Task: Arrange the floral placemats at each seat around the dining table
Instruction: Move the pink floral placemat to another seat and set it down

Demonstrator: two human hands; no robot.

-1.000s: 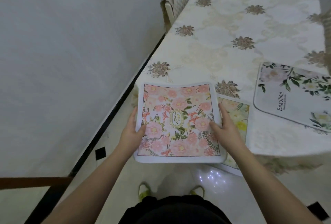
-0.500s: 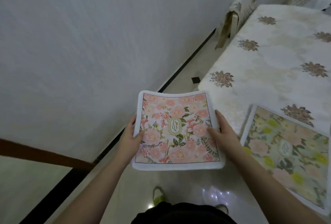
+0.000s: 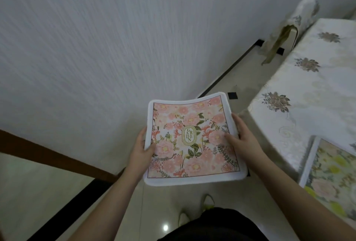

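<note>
pink placemat [image 3: 192, 140] held beside table [image 3: 308, 94], yellow placemat [image 3: 331, 179] nearby.

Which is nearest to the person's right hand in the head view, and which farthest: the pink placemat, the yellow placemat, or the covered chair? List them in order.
1. Pink placemat: gripped by the right hand at its right edge.
2. Yellow placemat: on the table, to the right.
3. Covered chair: far end, by the wall.
</note>
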